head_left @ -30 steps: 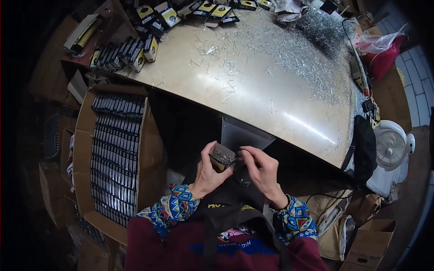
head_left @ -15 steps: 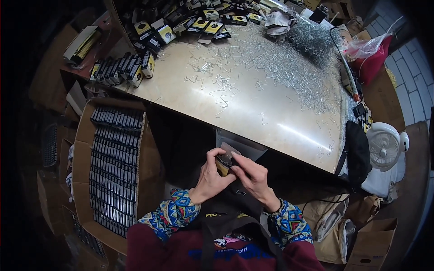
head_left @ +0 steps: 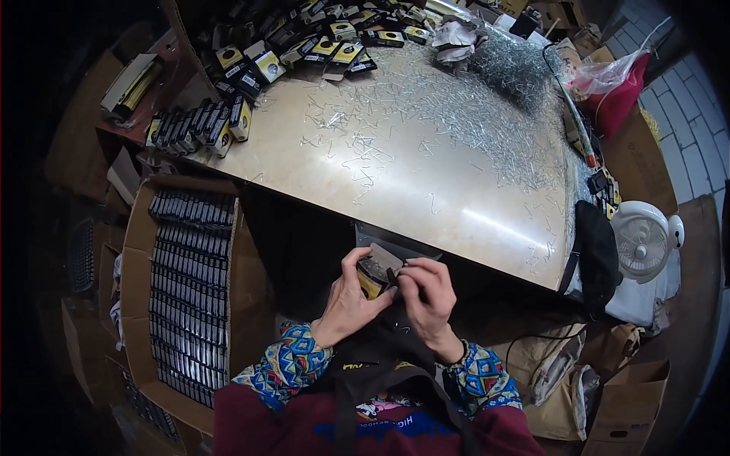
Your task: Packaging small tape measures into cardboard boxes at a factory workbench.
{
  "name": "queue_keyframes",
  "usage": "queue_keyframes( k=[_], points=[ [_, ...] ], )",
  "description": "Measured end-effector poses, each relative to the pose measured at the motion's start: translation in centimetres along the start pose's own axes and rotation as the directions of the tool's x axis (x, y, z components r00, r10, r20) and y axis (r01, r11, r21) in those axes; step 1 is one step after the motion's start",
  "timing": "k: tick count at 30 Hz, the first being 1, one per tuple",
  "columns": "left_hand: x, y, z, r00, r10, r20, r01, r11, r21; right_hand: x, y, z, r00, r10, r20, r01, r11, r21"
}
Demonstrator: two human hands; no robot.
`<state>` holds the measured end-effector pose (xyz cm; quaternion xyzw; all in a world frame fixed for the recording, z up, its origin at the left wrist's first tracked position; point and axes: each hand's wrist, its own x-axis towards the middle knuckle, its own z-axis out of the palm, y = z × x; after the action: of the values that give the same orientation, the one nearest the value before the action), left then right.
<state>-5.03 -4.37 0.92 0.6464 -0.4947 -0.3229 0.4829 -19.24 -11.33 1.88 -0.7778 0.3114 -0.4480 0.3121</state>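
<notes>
A small black-and-yellow cardboard box (head_left: 370,284) sits in the grip of my left hand (head_left: 344,300), its top flap raised and pale on the inside. Something shiny shows in the box's mouth, too small to make out. At the box's right side, my right hand (head_left: 431,295) has thumb and fingers pinched together by a dark side flap; what they grip, if anything, is hidden. Both hands are in front of the table's near edge. Beyond them, many bent metal wire hooks (head_left: 487,121) lie scattered over the pale tabletop (head_left: 304,167).
Left of me stands a carton (head_left: 137,266) packed with rows of dark boxes. More black-and-yellow boxes (head_left: 346,52) are heaped at the table's back, with a row (head_left: 198,125) at its left corner. A white fan (head_left: 642,242) and a brown carton (head_left: 627,403) are on the right.
The box's raised flap has tilted back, uncovering its mouth. My right hand has moved off the flap's top to the box's right side. The view has shifted slightly.
</notes>
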Motion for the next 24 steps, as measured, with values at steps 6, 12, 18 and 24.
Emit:
queue_keyframes(
  k=[6, 12, 18, 24],
  points=[
    [0.3, -1.2, 0.7, 0.972, 0.227, -0.063, -0.212, 0.959, 0.187, 0.5, -0.8, 0.4, 0.989, 0.029, 0.144, -0.025, 0.999, -0.030],
    [0.1, 0.3, 0.5, 0.995, 0.010, -0.097, -0.012, 1.000, -0.018, -0.2, -1.8, 0.8, 0.921, 0.372, -0.118, -0.297, 0.865, 0.405],
    [0.3, 0.8, 0.6, 0.997, -0.051, -0.058, 0.043, 0.990, -0.135, -0.4, -0.8, 0.4, 0.943, 0.325, -0.065, -0.305, 0.928, 0.212],
    [0.1, 0.0, 0.6, 0.997, -0.072, -0.030, 0.070, 0.996, -0.055, 2.7, -1.5, -1.4, 0.990, 0.135, -0.036, -0.134, 0.990, 0.034]
  ],
)
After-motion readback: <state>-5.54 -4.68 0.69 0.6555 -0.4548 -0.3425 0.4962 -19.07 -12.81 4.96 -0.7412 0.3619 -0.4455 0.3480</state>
